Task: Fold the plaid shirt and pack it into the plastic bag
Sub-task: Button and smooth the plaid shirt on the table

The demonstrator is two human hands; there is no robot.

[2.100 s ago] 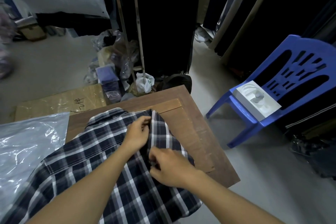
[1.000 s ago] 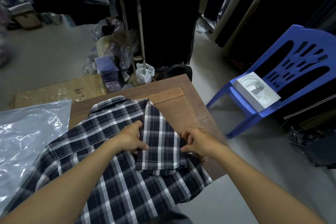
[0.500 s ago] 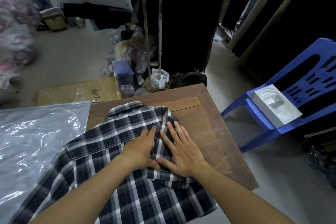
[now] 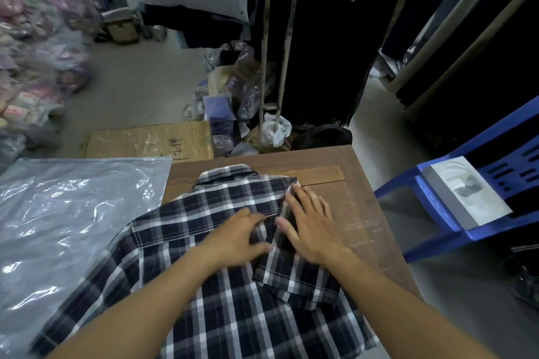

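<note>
Lying lengthwise on the bench [image 4: 350,213], collar pointing away, the shirt [image 4: 221,285] has both hands flat on it: left hand [image 4: 236,239] and right hand [image 4: 312,230], fingers spread, gripping nothing. Bag [image 4: 67,227] lies left.

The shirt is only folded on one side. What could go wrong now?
1. The right sleeve fold is held only by the flat right hand and left hand; once they lift, it may spring open.
2. The plaid shirt hangs off the table at its near edge, so it might slide down.
3. The left sleeve lies over the plastic bag, which looks slippery and may shift while folding.
</note>
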